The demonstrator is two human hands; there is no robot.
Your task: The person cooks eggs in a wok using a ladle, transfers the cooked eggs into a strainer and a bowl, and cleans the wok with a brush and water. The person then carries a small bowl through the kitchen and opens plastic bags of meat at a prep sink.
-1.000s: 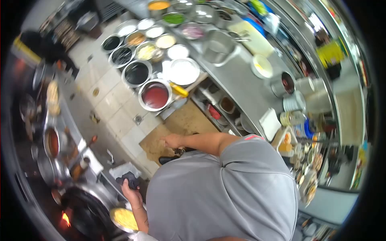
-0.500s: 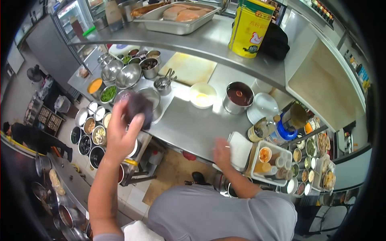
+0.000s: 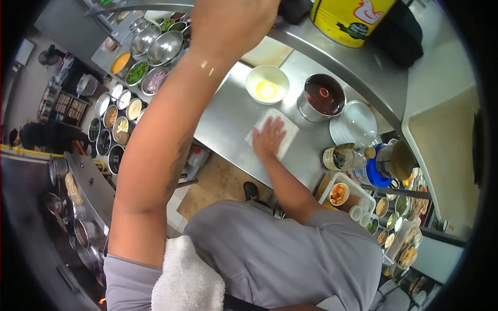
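My left hand (image 3: 236, 23) is raised to the metal shelf at the top of the view. Its fingers are cut off by the frame edge, so what they hold is hidden. Close beside it on the shelf is a dark, rounded thing (image 3: 294, 11), only partly seen. Lower down, my right hand (image 3: 270, 137) lies flat with spread fingers on a folded white cloth (image 3: 288, 133). The cloth rests on the steel counter (image 3: 231, 116). Just beyond it stands a pale bowl (image 3: 254, 83) with something yellow inside.
A steel pot of dark red liquid (image 3: 326, 98) and stacked white plates (image 3: 358, 122) stand to the right. Bottles (image 3: 342, 155) and a plastic bin (image 3: 358, 199) are nearer. A yellow tin (image 3: 347, 20) sits on the shelf. Several food pots (image 3: 122, 129) line the left; a person (image 3: 49, 137) bends there.
My left hand has risen from the counter's left side to the shelf; it held a dark round thing before. My right hand has moved forward and left, and the cloth now lies under it.
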